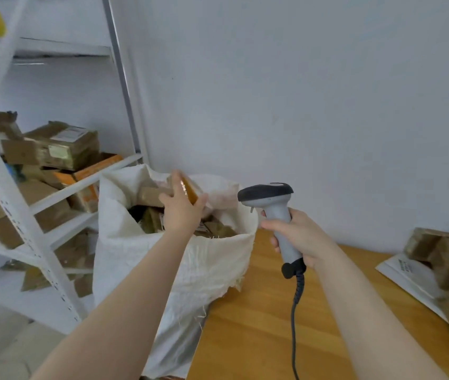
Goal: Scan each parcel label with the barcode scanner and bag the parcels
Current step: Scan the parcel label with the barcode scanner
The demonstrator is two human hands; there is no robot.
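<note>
Table (pixel 259 325) and shelving (pixel 17 204) flank the sack (pixel 212 270) under the hand-held parcel (pixel 189 189).

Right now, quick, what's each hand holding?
Left hand: holds a small parcel above the sack.
Right hand: grips the barcode scanner.

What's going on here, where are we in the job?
A person is bagging parcels. The left hand holds a small orange-brown parcel over the open mouth of a white woven sack, which already has other parcels inside. The right hand grips a corded barcode scanner above the wooden table. A pile of parcels lies at the table's right edge.
</note>
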